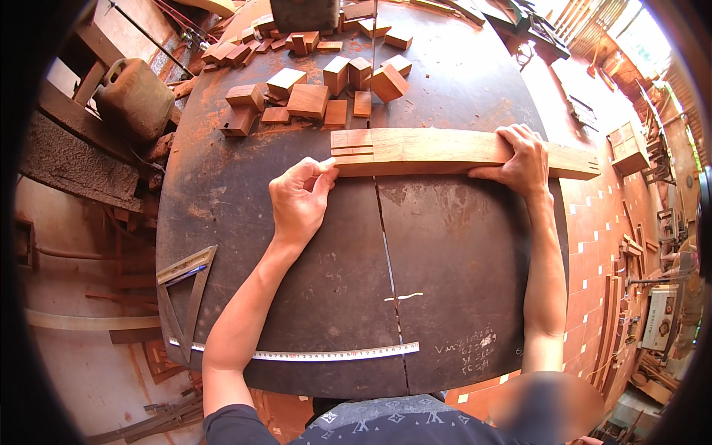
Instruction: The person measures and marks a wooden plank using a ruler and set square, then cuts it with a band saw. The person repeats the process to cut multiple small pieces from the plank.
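Observation:
A long reddish-brown wooden beam lies crosswise on the dark saw table. Dark narrow slots are cut into its left end, and short slots show at its right end too. My left hand is closed, thumb and fingertips pinched at the beam's near left corner. Toward the other end, my right hand grips the beam, fingers over the top and thumb along the near side. A thin upright saw blade rises behind the beam, close to its slotted end; where it meets the table is partly hidden.
Several wood offcuts and sawdust lie beyond the beam. A triangular square with a blue pen rests at the left edge. A white measuring strip runs along the near edge. A dirty jerrycan stands at far left.

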A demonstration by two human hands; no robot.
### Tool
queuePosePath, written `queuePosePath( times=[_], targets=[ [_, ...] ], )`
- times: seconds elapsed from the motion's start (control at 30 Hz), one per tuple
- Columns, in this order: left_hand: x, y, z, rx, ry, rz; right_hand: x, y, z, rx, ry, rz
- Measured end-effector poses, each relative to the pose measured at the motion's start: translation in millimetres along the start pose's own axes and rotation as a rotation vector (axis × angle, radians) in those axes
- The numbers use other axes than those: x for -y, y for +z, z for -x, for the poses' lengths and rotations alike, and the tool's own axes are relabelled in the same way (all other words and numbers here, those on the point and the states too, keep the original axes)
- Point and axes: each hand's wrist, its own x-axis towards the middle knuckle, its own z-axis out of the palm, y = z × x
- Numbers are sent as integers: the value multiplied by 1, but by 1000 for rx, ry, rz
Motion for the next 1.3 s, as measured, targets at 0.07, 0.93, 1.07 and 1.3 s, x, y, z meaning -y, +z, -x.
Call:
queuePosePath(
  times=[0.07, 0.93, 1.07, 1.3],
  targets=[
    [2, 0, 0, -1, 6, 4, 0, -1, 0, 5, 2, -4],
    [2, 1, 0, -9, -34, -10, 1, 0, 0, 12, 7, 10],
    [3, 1, 0, -12, -48, -18, 4, -2, -1, 29, 14, 15],
    [4, 6, -1, -75, 5, 41, 2, -1, 0, 32, 20, 14]
  ],
)
